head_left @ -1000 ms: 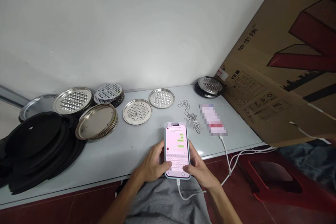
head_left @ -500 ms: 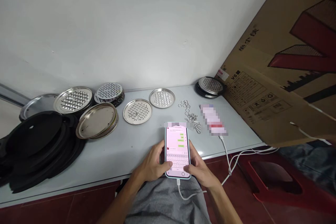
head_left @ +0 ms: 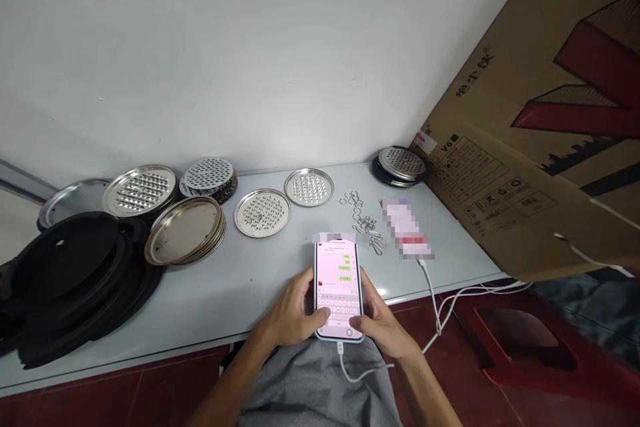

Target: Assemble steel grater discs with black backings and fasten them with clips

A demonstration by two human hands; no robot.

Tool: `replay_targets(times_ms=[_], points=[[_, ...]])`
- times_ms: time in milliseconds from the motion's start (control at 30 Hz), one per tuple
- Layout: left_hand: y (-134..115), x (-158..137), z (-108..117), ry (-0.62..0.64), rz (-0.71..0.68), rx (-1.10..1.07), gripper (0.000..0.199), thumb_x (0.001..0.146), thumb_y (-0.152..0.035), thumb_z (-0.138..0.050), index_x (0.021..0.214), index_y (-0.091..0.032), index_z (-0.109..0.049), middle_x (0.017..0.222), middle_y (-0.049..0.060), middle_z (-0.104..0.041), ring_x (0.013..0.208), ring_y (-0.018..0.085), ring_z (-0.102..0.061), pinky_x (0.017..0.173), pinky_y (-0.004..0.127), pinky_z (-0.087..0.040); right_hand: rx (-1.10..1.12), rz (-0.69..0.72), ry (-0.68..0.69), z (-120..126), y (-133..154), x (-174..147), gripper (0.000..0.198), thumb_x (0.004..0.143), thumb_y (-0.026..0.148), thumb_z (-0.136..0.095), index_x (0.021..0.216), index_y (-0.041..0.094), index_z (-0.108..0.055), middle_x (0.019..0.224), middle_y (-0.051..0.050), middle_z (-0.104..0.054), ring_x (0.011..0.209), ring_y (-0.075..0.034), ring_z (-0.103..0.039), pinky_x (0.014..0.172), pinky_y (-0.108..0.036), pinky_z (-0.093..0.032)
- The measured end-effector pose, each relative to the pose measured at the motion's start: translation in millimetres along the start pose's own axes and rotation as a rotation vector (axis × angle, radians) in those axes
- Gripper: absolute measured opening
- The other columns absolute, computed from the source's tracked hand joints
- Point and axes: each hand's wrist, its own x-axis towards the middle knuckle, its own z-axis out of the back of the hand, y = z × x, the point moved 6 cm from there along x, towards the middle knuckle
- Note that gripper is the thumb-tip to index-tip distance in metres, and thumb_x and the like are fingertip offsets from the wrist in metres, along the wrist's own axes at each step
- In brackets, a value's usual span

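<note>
A smartphone (head_left: 338, 280) in a pale blue case is held upright between my two hands at the table's front edge. Its screen shows a chat with green bubbles and a keyboard. My left hand (head_left: 295, 310) grips the left side, thumb resting over the keyboard. Round the right side my right hand (head_left: 385, 323) is closed, its thumb at the lower right of the screen. The fingers behind the phone are hidden. A white charging cable (head_left: 355, 379) is plugged into the phone's bottom. Metal rings and clips (head_left: 367, 227) lie just beyond the phone.
Round metal grater discs (head_left: 263, 213) and a stack of metal plates (head_left: 183, 230) lie on the table (head_left: 210, 307). Black round parts (head_left: 75, 280) are piled at left. A second phone (head_left: 406, 227), blurred out, lies at right by a large cardboard box (head_left: 500, 167). A red stool (head_left: 540, 340) stands below.
Nearly nothing differs. Both hands keep their grip on the smartphone, and the things on the table stay where they were.
</note>
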Motion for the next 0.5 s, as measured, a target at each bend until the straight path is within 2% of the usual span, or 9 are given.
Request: replay_targets(times_ms=[233, 500], points=[[-10, 1, 1, 0.037, -0.054, -0.074, 0.056, 0.08, -0.021, -0.062, 0.136, -0.017, -0.056, 0.122, 0.009, -0.069, 0.098, 0.025, -0.064, 0.092, 0.038, -0.051, 0.02, 0.013, 0.013, 1, -3, -1, 0.081, 0.081, 0.024, -0.067, 0.154, 0.029, -0.034, 0.147, -0.006, -0.054, 0.137, -0.031, -0.049, 0.116, -0.047, -0.035], [0, 2, -1, 0.047, 0.026, -0.143, 0.047, 0.092, -0.027, -0.052, 0.138, -0.017, -0.056, 0.127, 0.009, -0.069, 0.112, 0.028, -0.063, 0.098, 0.039, -0.05, -0.058, 0.084, 0.033, -3, 7, 0, 0.084, 0.078, 0.017, -0.067, 0.155, 0.029, -0.033, 0.149, -0.007, -0.054, 0.138, -0.03, -0.047, 0.114, -0.043, -0.037]])
